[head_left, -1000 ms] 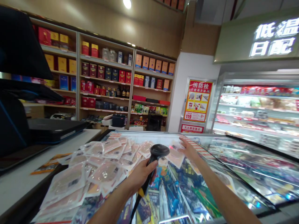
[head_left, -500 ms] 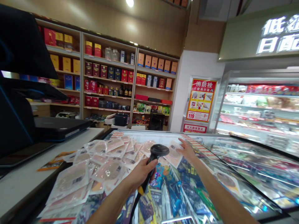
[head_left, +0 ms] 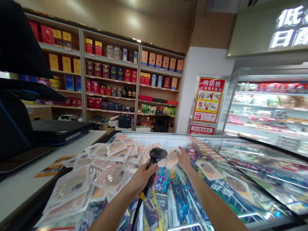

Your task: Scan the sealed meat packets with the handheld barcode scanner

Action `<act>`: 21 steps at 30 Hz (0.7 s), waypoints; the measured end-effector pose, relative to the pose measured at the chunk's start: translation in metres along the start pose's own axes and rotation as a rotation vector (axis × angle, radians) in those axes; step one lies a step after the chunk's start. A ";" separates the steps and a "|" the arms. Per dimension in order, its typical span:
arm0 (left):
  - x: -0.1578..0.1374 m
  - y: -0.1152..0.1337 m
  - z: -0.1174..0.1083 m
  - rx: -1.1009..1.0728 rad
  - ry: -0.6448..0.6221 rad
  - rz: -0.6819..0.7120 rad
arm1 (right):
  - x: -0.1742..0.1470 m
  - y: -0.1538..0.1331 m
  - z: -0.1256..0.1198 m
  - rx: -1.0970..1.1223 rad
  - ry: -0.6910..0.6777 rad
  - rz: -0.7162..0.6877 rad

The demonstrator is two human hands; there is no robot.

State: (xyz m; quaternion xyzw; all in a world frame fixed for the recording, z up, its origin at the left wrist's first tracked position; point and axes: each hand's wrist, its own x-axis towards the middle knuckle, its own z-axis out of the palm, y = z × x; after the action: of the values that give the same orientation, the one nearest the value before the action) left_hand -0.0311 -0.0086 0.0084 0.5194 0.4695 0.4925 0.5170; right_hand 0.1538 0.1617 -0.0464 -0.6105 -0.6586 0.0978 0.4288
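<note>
Gripped by its handle, a black barcode scanner [head_left: 158, 153] is in my left hand [head_left: 143, 176], its head up and its cable running down. My right hand [head_left: 184, 159] is closed on the right edge of a flat, clear vacuum-sealed packet [head_left: 172, 158] with a pale round content and a label. The scanner head partly covers the view of this packet's left side. Many similar packets [head_left: 112, 176] lie heaped to the left on the freezer's glass top. Two more packets, one pale [head_left: 209, 170] and one darker [head_left: 237, 186], lie on the glass right of my right forearm.
Coloured ice-cream wrappers [head_left: 166, 205] show beneath the freezer glass. At left, a counter [head_left: 21, 195] bears black checkout equipment [head_left: 60, 130] and an orange packet [head_left: 54, 165]. Shelves of boxes [head_left: 110, 73] and a lit refrigerated cabinet [head_left: 267, 109] stand behind.
My right hand has moved left with the packet, closer to the scanner. The scanner has shifted slightly left. The pale packet on the right glass has come out from behind my forearm.
</note>
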 end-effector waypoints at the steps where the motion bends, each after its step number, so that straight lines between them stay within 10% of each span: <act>1: 0.000 -0.001 0.000 0.005 0.004 0.002 | 0.000 0.000 0.002 -0.009 -0.020 -0.011; 11: 0.004 -0.005 0.005 0.014 -0.027 -0.030 | -0.007 0.009 0.017 -0.158 -0.146 0.039; 21: 0.006 -0.007 0.024 0.001 -0.103 -0.002 | -0.016 0.089 -0.072 -0.460 0.068 0.260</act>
State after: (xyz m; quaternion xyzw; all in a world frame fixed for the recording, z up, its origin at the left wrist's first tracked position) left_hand -0.0069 -0.0044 0.0022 0.5438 0.4428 0.4646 0.5407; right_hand 0.2655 0.1400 -0.0680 -0.7744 -0.5648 -0.0208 0.2844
